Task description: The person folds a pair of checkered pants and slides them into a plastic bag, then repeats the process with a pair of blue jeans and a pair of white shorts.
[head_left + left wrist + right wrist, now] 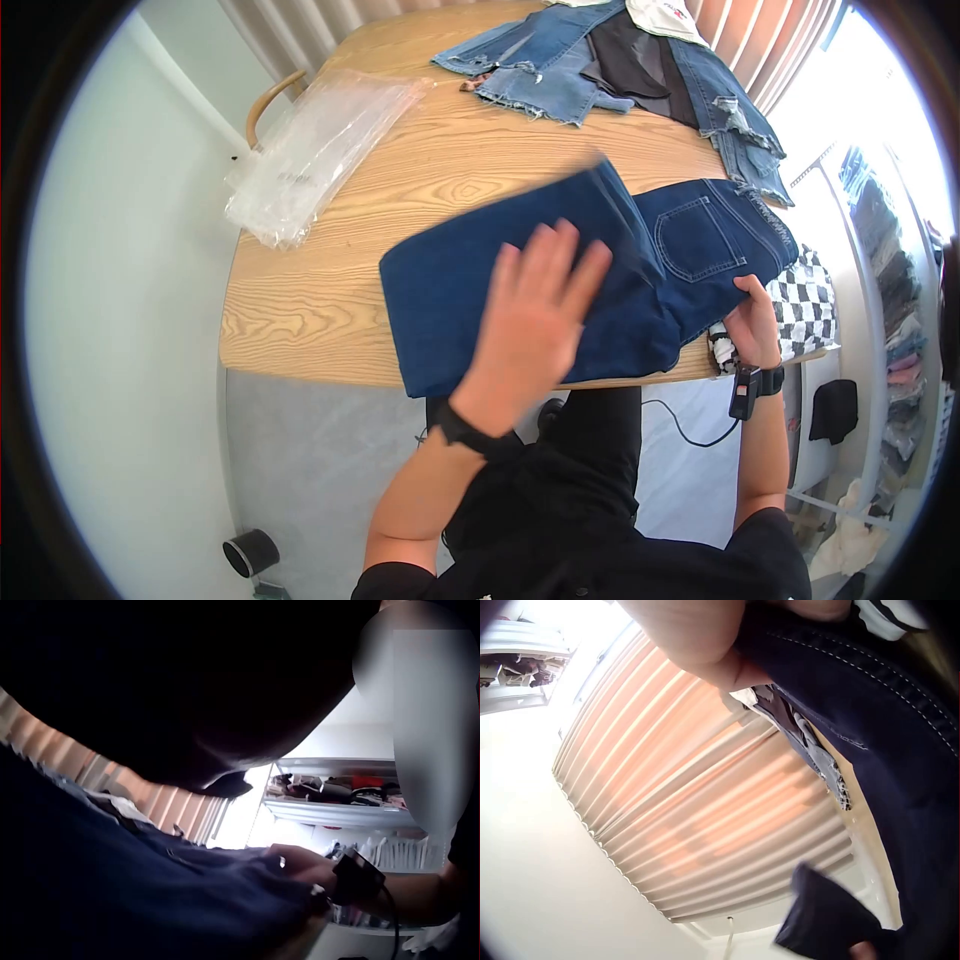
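Dark blue jeans (pixel 440 300) lie folded over at the table's front edge, with a back pocket and light stitching showing at the right. My left hand (pixel 535 325) is spread over the folded legs with fingers straight, slightly blurred. A raised corner of denim beyond its fingertips is blurred too. At the waist end, my right hand (pixel 756 325) grips the edge of the jeans, part of it hidden by cloth. In the left wrist view the right hand (pixel 300 864) holds the denim (pixel 150 900). Stitched denim (pixel 900 735) passes under the right hand (pixel 697 637) in the right wrist view.
A clear plastic bag (pixel 315 150) lies at the table's left. Several other garments (pixel 560 80) are piled at the far side. A black-and-white checkered item (pixel 805 305) sits at the right edge, beside a rack of clothes (pixel 885 240). A black bin (pixel 250 553) stands on the floor.
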Demonstrator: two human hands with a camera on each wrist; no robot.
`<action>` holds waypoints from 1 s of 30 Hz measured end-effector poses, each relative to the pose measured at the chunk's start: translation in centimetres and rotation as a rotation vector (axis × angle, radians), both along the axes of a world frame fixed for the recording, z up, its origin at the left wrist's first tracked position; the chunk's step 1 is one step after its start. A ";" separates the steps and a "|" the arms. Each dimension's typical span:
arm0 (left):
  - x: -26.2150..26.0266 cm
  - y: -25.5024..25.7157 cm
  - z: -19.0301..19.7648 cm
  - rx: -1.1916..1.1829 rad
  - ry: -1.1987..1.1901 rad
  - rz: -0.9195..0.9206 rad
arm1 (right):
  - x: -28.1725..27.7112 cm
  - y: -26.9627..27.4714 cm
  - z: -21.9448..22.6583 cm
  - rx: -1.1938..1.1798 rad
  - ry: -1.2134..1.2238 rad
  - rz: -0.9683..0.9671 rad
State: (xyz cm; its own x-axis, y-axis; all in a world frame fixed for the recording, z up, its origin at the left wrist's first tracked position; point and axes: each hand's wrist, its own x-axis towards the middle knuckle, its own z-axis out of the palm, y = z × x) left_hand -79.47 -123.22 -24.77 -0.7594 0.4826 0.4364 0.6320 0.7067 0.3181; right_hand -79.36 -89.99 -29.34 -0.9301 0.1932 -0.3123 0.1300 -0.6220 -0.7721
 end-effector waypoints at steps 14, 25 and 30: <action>1.6 4.9 -6.0 0.056 -0.244 0.216 | 0.3 0.5 -1.9 0.052 0.091 -0.044; 1.0 6.4 -7.4 -0.048 -0.149 0.165 | 0.4 -0.4 -1.2 0.060 0.085 -0.077; 0.2 6.7 -6.9 0.046 -0.235 0.151 | 0.4 0.0 -1.6 0.061 0.102 -0.068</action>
